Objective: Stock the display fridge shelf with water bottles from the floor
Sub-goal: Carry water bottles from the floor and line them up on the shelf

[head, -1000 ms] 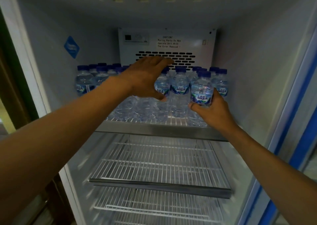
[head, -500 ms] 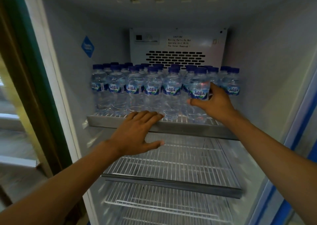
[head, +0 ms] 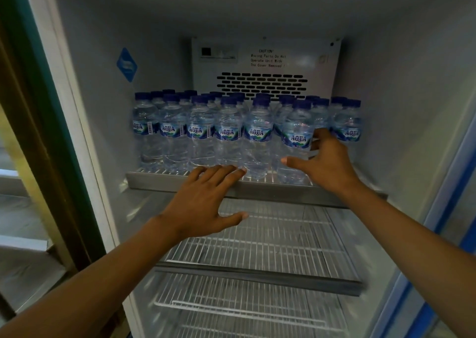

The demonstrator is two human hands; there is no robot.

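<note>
Standing upright in packed rows, the water bottles (head: 229,134) with blue caps and AQUA labels fill the top shelf (head: 180,180) of the display fridge (head: 401,85), front row lined up just behind the shelf's metal lip. One front bottle (head: 296,139), right of centre, leans slightly. The right hand (head: 327,165) is beside it, thumb extended below its label and fingers loosely spread near its right side, not closed around it. The left hand (head: 203,201) is flat and released, fingertips (head: 231,170) at the shelf lip. Below hang wire racks (head: 270,247). A vented rear panel (head: 262,64) carries a caution notice; a blue sticker (head: 126,65) marks the left wall.
</note>
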